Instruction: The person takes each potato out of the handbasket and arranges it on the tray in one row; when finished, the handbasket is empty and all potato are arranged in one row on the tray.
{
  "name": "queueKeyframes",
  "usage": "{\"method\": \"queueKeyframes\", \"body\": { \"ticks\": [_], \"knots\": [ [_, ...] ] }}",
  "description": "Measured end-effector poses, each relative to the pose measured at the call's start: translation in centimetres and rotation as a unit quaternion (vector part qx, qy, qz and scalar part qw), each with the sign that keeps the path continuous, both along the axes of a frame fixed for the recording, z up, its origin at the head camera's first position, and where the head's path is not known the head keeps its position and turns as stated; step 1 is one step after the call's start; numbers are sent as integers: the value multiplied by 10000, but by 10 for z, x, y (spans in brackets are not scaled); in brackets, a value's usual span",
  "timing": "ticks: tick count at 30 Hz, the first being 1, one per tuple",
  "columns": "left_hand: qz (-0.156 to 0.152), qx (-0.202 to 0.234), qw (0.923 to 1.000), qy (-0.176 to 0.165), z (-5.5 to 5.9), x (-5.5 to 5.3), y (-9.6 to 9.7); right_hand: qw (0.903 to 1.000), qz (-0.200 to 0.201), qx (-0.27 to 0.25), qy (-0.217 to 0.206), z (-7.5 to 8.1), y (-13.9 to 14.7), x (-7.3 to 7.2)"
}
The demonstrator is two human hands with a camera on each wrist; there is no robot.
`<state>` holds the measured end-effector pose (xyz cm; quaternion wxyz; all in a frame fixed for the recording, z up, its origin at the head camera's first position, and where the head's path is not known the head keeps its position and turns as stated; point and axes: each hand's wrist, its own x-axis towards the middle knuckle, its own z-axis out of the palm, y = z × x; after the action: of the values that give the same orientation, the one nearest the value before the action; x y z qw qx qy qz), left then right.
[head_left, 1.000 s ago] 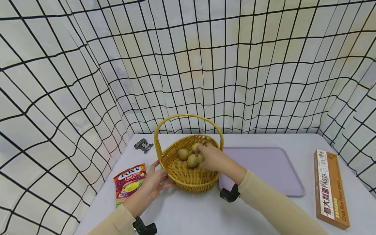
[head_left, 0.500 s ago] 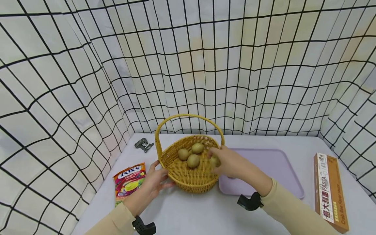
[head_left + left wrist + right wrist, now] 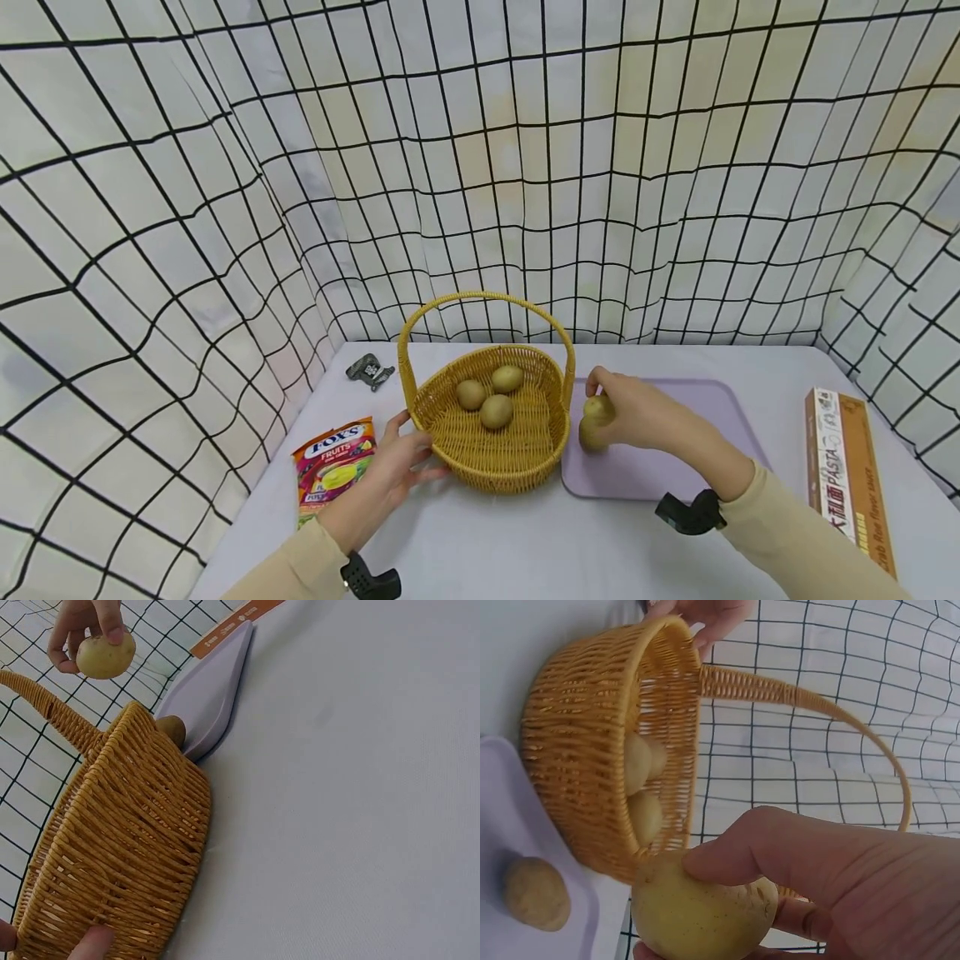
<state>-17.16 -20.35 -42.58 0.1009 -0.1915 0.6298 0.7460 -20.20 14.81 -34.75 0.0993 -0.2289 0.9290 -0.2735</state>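
Observation:
A yellow wicker basket with a tall handle stands in the middle, holding three potatoes. My left hand grips its left rim, fingers over the edge and thumb against the outer wall. To the right, my right hand pinches a pale potato between thumb and fingers. In the left wrist view that potato hangs well above the purple tray. Another potato lies on the tray's left part, partly behind the held one in the head view.
Left of the basket lies a FOX'S candy bag, with a small dark wrapper behind it. An orange pasta box lies at the far right. White walls with black netting enclose the table's back and sides.
My right hand has lifted a potato out of the basket and carried it right, over the tray. My left hand has stayed at the basket's rim.

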Motion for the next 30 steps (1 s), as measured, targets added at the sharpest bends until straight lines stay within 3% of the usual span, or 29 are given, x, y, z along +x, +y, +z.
{"method": "queueKeyframes", "body": {
  "ticks": [12, 18, 30],
  "knots": [
    [41, -33, 10000, 8, 0, 1, 0, 9999, -118, -112, -38, -35, 26, -12],
    [18, 8, 10000, -37, 1, 0, 2, 9989, -418, -204, -14, -59, 44, -20],
    [54, -53, 9999, 97, 0, 1, 3, 9900, -892, -627, -894, -92, 57, -36]
  ]
}}
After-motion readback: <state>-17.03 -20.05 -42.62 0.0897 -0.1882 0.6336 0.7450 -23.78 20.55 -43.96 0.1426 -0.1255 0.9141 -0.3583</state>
